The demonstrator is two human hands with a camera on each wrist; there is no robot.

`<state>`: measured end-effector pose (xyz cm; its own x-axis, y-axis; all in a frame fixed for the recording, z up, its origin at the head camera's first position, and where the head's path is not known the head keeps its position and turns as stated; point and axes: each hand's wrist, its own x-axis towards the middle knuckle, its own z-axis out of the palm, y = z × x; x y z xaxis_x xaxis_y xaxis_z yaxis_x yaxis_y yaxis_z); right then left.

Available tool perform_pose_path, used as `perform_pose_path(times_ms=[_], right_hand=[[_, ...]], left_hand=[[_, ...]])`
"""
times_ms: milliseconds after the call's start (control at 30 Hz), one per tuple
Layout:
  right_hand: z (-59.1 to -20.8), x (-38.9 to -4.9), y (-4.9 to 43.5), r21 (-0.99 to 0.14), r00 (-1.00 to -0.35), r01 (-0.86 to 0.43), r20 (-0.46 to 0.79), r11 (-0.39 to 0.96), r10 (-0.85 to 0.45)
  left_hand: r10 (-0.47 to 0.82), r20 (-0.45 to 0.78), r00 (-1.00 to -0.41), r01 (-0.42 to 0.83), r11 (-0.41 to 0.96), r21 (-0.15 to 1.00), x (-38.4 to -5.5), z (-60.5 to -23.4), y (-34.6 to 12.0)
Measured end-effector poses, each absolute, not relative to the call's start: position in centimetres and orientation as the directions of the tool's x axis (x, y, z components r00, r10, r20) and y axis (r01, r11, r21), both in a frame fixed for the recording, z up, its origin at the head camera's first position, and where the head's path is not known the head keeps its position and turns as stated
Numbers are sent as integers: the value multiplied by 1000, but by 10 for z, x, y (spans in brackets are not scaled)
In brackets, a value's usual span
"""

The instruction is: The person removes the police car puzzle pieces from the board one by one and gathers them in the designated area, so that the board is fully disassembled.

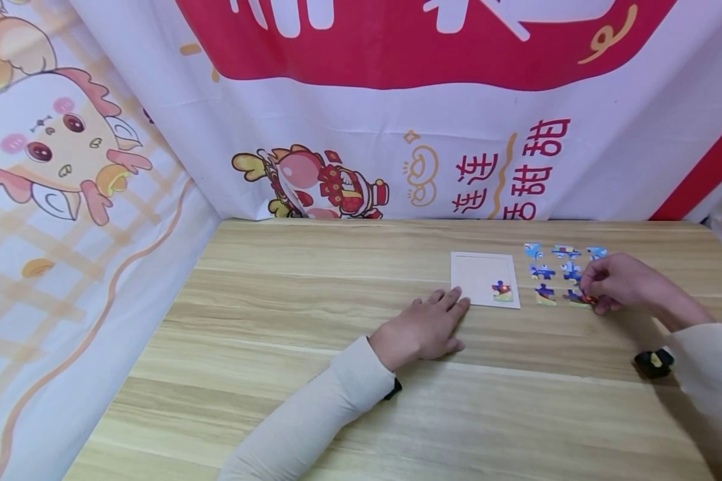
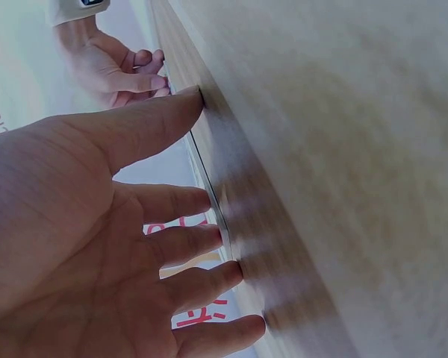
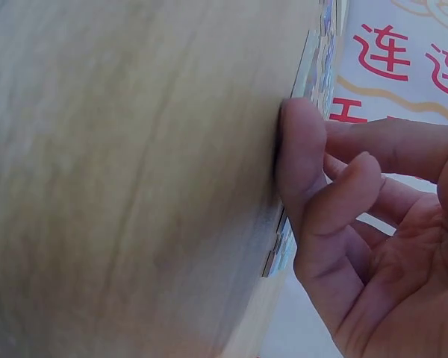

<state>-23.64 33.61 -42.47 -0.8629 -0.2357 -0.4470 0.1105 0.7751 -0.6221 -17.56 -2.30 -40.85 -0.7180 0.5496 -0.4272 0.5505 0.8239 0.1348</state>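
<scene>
My left hand (image 1: pixel 424 329) lies palm down with its fingers spread, fingertips at the lower left edge of a white puzzle tray (image 1: pixel 472 277). Inside the tray's lower right corner sits one jigsaw piece (image 1: pixel 502 291). To the tray's right, loose jigsaw pieces stand in rows, among them a blue corner piece (image 1: pixel 533 251) and a yellow-and-blue piece (image 1: pixel 545 294). My right hand (image 1: pixel 622 284) is over the right end of these rows. Its curled fingers and thumb pinch a dark piece with red on it (image 1: pixel 579 298), partly hidden by the hand.
The wooden table (image 1: pixel 289 300) meets a printed cloth (image 1: pixel 361 113) along its back edge. Another patterned cloth (image 1: pixel 48 234) hangs at the left. A black wrist device (image 1: pixel 654 363) sits under the right sleeve.
</scene>
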Motion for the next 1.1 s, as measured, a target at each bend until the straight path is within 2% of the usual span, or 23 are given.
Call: perform_pose_path(times_ms=[433, 700, 1100], right_hand=[[-417, -234, 328, -590, -883, 98, -423, 801, -203], [-413, -237, 306, -604, -905, 11, -344, 797, -249], [-409, -242, 269, -642, -896, -60, -303, 765, -324]], left_hand=[[550, -429, -717, 543, 826, 152, -175, -408, -23], [553, -427, -715, 546, 824, 153, -175, -410, -24], [557, -422, -715, 554, 820, 143, -177, -411, -24]])
